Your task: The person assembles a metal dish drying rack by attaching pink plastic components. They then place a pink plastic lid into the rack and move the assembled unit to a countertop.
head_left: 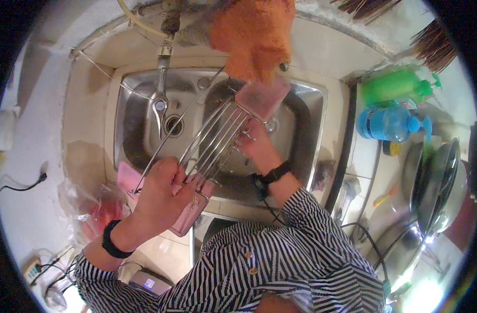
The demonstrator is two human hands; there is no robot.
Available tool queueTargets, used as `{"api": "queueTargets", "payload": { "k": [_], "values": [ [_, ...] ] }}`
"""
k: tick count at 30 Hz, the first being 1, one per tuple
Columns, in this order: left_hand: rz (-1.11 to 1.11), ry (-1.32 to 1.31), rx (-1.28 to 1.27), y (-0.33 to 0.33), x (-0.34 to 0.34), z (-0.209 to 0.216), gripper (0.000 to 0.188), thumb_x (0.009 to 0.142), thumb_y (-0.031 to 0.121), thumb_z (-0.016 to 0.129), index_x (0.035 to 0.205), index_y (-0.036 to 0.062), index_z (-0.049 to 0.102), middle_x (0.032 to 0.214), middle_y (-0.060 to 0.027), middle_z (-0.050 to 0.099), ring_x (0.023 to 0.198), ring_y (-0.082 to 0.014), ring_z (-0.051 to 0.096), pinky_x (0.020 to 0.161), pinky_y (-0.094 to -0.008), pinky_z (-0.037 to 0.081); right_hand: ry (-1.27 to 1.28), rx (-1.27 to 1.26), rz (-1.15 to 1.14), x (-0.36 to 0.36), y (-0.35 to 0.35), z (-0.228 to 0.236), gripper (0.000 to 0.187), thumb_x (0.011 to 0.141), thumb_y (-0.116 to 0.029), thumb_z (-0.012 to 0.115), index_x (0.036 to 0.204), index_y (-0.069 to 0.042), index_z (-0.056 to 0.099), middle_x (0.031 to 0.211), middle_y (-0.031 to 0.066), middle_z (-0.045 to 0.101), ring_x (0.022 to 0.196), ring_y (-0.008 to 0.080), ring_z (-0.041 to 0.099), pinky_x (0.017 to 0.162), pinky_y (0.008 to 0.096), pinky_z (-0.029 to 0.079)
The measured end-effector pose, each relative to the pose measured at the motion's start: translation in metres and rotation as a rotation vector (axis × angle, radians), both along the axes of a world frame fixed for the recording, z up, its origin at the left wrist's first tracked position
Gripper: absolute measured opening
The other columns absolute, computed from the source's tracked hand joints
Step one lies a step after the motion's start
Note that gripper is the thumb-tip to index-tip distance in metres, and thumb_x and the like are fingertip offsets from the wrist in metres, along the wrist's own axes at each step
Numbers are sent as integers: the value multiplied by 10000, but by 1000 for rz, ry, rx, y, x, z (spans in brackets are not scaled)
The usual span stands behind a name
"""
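A wire dish rack [219, 136] with pink plastic trays [264, 100] at its ends is held slantwise over a steel double sink [314, 107]. My left hand [162, 190] is closed around the rack's near-left end, knuckles up, beside the lower pink tray [189, 217]. Toward the far right end, my right hand [255, 142] grips the rack from below; its fingertips are partly hidden by the wires. The rack's long bars cross above both basins and cover part of the divider.
A tap [162, 73] stands over the left basin. An orange cloth [256, 36] hangs beyond the rack. Green [395, 87] and blue [387, 124] bottles lie right of the sink, near metal pans [442, 182]. A plastic bag [95, 214] sits at left.
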State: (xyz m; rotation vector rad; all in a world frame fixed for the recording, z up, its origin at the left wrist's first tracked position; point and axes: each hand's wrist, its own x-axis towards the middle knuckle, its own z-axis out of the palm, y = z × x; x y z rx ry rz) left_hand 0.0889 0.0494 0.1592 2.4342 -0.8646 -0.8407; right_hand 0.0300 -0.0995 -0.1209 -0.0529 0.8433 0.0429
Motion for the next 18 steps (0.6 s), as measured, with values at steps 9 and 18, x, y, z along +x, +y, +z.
{"api": "queueTargets", "payload": {
  "k": [9, 18],
  "values": [
    [-12, 12, 5, 0, -2, 0, 253, 733, 58, 647, 713, 29, 396, 695, -133, 437, 655, -305, 445, 559, -402, 350, 36, 42, -35, 9, 0, -8, 228, 878, -393, 552, 783, -188, 584, 700, -28, 540, 682, 181, 530, 646, 475, 463],
    [-51, -8, -44, 1, -1, -8, 255, 722, 60, 649, 716, 25, 396, 691, -133, 435, 661, -317, 443, 566, -407, 352, -54, -12, -43, 16, -10, -1, 232, 887, -401, 540, 848, -175, 575, 724, -16, 545, 679, 188, 547, 588, 430, 458]
  ]
}}
